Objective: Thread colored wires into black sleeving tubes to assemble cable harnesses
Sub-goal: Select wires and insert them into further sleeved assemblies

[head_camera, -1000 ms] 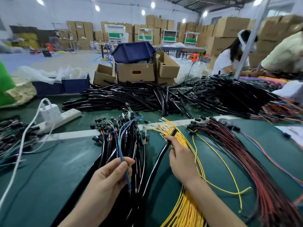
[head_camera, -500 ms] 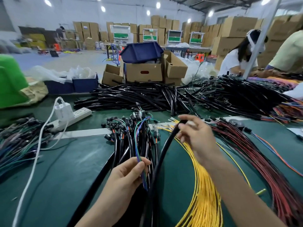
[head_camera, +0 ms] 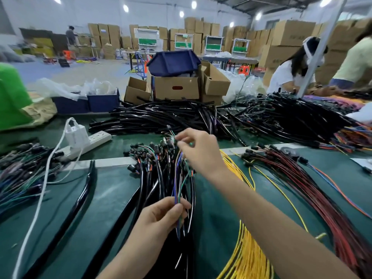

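Your right hand (head_camera: 203,156) has let go of the black sleeving tube (head_camera: 88,186) it held half a second ago. The tube now lies loose on the tabletop (head_camera: 108,194), left of the bundle of finished harnesses (head_camera: 155,178) and apart from both hands. The right hand has come across to the far end of the colored wires (head_camera: 181,184), and its fingers (head_camera: 181,137) pinch them among the black connectors, though that spot is blurred. Your left hand (head_camera: 161,218) keeps its place nearer you, with thumb and fingers (head_camera: 177,208) curled round the lower part of the same blue and green strands, just above the bundle. The yellow wires (head_camera: 247,254) lie right of your right forearm, and the red wires (head_camera: 302,184) lie beyond them.
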### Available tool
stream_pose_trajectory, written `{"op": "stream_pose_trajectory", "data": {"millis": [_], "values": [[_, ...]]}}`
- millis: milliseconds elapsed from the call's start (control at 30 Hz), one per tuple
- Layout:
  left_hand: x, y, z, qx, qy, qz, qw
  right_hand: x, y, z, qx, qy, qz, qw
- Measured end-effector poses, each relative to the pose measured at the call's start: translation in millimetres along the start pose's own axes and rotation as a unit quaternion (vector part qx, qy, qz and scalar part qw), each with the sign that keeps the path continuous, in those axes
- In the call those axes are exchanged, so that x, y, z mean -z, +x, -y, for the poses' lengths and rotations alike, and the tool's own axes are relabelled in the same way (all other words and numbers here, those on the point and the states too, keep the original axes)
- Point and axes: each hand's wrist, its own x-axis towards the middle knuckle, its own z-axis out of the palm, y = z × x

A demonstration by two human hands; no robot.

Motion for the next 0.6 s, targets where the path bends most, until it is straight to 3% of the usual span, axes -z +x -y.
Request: {"op": "stream_pose_trajectory", "data": {"millis": [133, 300, 600], "values": [[-1, 0, 1, -0.012, 0.038, 0.015, 0.999, 43, -2, -73, -0.132, -0.115, -0.059, 0.983], [1, -1, -1, -0.001, 0.021, 0.007, 1.000, 48, -17, -127, -0.216, -0.299, 0.048, 0.928], [-3, -3, -5, 0.014, 0.002, -0.010, 1.000, 60, -2, -132, -0.269, -0.210, 0.005, 0.940]]}}
